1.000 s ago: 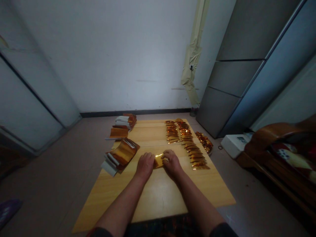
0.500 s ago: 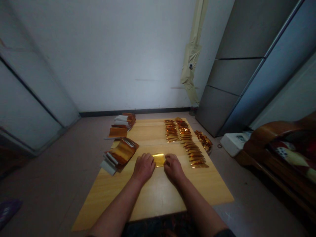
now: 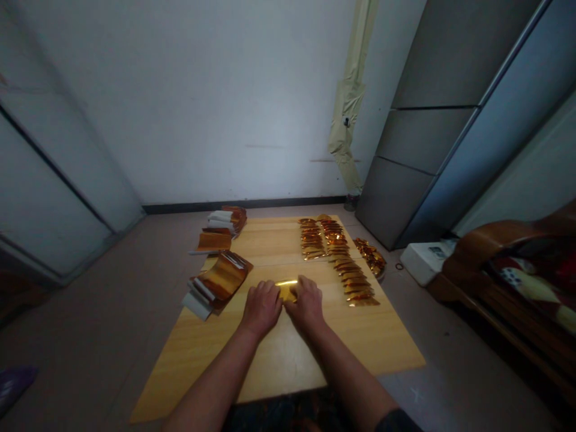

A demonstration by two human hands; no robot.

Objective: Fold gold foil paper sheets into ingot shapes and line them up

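**Gold foil sheet (image 3: 287, 290) mid-fold rn, both hands in**

Watching from the side tbh. The sheet's on the wooden table (image 3: 288, 366), right btwn the person's two hands. Right hand (image 3: 307, 305) has its fingers curled round the sheet's right end, so gripping it AFAICT. Left hand (image 3: 262, 309) is bunched at the left edge, touching, but idk if that's a pinch or just pressing; fingertips are hidden. IMO the step in hand is working the right end over into a fold. Next move prob calls for left staying put as an anchor + a light, even press from the right so the foil doesn't crease crooked. FYI: loose sheets (image 3: 224, 278) left, rows of folded gold pieces (image 3: 359, 281) right.
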